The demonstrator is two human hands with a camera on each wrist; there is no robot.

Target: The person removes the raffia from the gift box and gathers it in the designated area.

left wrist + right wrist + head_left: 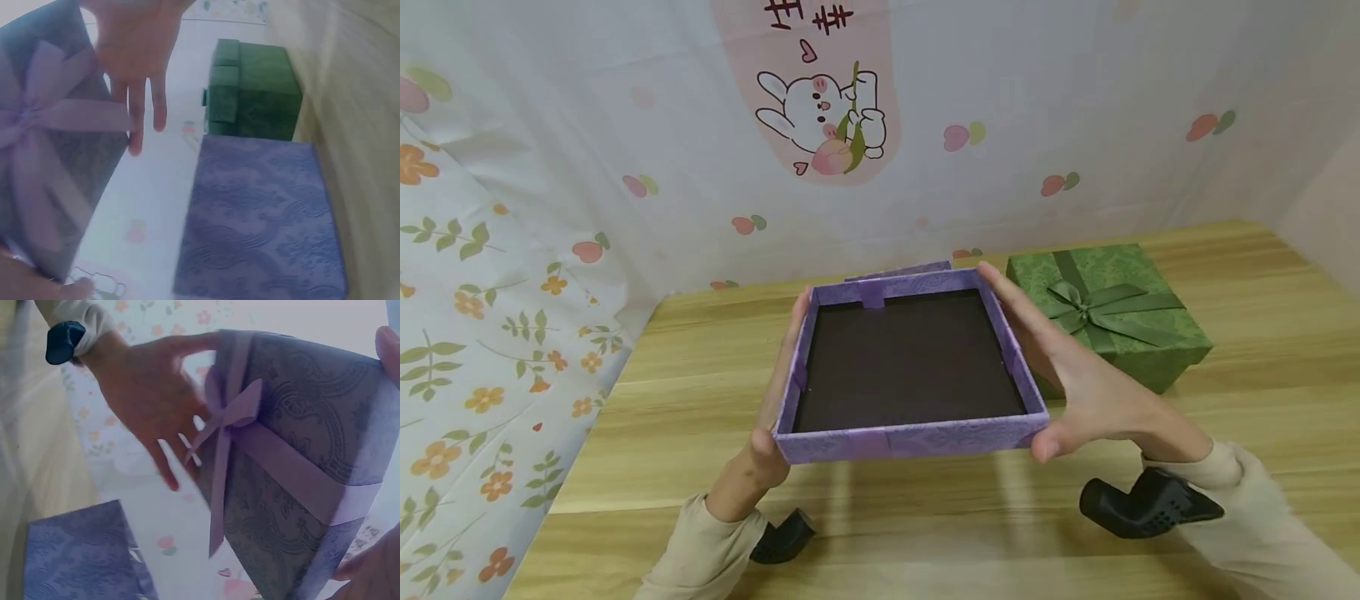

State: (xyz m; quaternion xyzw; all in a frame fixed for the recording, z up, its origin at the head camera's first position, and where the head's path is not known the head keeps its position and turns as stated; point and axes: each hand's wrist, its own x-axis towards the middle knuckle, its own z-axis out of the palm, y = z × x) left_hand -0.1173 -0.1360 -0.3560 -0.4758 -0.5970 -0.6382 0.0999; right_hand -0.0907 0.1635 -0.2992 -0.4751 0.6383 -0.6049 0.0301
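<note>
Both hands hold a shallow purple box lid point(910, 358) up above the table, its dark inside facing the head view. Along its left side is my left hand point(765, 454), thumb at the near corner and index finger reaching the far corner. My right hand point(1086, 383) grips the right side in the same way, thumb at the near corner. Wide lilac ribbon with a bow point(240, 412) crosses the lid's outer face. Behind the lid stands a purple patterned box point(259, 219), mostly hidden in the head view.
A green gift box point(1112, 304) with a ribbon bow sits on the wooden table point(700, 392) at the right, behind my right hand. A printed cloth point(1000, 100) hangs along the back and left. Each wrist carries a black device point(1150, 504).
</note>
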